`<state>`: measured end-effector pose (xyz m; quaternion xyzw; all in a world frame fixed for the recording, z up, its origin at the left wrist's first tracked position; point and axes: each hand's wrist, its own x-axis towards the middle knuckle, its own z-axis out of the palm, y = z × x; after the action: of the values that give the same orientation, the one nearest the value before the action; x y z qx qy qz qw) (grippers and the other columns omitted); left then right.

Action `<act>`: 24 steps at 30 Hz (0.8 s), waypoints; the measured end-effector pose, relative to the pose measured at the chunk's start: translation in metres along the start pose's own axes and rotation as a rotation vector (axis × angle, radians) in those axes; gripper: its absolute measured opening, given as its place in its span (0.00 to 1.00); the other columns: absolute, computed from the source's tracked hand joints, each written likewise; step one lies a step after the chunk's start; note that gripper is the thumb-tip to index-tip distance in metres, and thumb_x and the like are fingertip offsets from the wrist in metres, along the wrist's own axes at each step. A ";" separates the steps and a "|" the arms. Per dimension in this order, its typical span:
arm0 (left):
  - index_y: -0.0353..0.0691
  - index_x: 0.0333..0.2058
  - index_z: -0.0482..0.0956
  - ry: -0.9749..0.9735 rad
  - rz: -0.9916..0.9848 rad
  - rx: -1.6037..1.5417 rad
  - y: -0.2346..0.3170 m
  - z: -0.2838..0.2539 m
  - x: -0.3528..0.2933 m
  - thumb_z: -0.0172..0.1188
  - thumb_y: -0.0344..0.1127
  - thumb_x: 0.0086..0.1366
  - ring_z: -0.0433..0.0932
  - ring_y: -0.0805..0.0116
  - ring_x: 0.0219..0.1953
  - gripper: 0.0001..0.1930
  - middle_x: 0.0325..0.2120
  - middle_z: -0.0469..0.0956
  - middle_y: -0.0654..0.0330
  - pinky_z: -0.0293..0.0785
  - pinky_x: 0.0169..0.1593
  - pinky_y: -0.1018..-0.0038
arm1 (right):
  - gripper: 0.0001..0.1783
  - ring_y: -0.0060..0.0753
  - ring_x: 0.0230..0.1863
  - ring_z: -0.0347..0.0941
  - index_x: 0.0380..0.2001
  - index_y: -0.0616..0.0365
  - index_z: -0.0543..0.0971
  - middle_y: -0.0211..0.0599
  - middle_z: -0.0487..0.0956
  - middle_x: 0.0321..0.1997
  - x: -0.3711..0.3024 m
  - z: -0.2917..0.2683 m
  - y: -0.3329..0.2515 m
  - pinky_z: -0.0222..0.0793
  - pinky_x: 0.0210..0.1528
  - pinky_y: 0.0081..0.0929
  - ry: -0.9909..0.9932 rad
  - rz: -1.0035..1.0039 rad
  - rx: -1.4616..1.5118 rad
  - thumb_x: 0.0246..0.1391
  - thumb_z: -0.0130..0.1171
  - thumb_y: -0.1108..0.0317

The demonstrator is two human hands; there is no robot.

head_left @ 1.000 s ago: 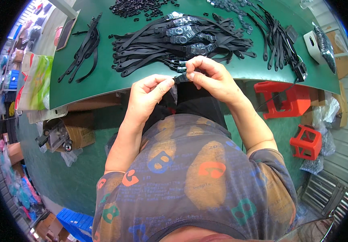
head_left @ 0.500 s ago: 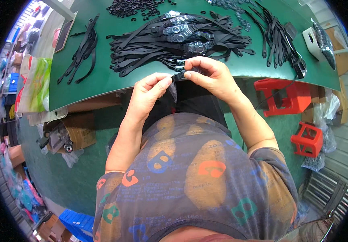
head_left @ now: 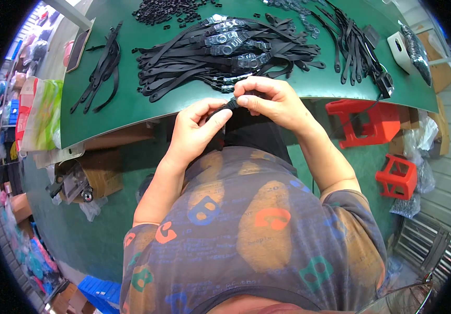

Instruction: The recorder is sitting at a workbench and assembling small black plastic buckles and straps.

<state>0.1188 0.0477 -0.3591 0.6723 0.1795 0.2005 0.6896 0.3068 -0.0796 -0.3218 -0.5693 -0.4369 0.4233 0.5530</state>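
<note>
From my remote feed: a small bundle of black straps (head_left: 100, 70) lies at the green table (head_left: 131, 110)'s left. At its near edge my left hand (head_left: 196, 131) pinches a black strap (head_left: 229, 104), the right hand (head_left: 270, 99) gripping its other end; both have barely shifted in the past second, so the fiddly joining goes on. The main strap pile (head_left: 225, 52) is beyond, red stools (head_left: 367, 123) to the right.

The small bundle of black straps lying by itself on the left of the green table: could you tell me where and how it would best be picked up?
Probably at the middle of the small bundle of black straps, pinched across its narrow width from above. The straps lie flat and side by side in a long thin sheaf on bare green table, apart from the big pile of black straps, so a mid-length pinch should gather them all.
</note>
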 end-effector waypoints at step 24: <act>0.37 0.42 0.83 -0.062 -0.165 -0.247 0.000 -0.002 0.004 0.58 0.37 0.70 0.65 0.83 0.30 0.11 0.26 0.72 0.73 0.62 0.36 0.82 | 0.10 0.13 0.34 0.69 0.42 0.59 0.82 0.20 0.78 0.36 0.004 -0.004 0.004 0.67 0.36 0.16 0.002 0.014 -0.053 0.59 0.65 0.67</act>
<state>0.1216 0.0517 -0.3594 0.5712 0.1865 0.1428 0.7865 0.3116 -0.0770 -0.3254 -0.5874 -0.4433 0.4149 0.5351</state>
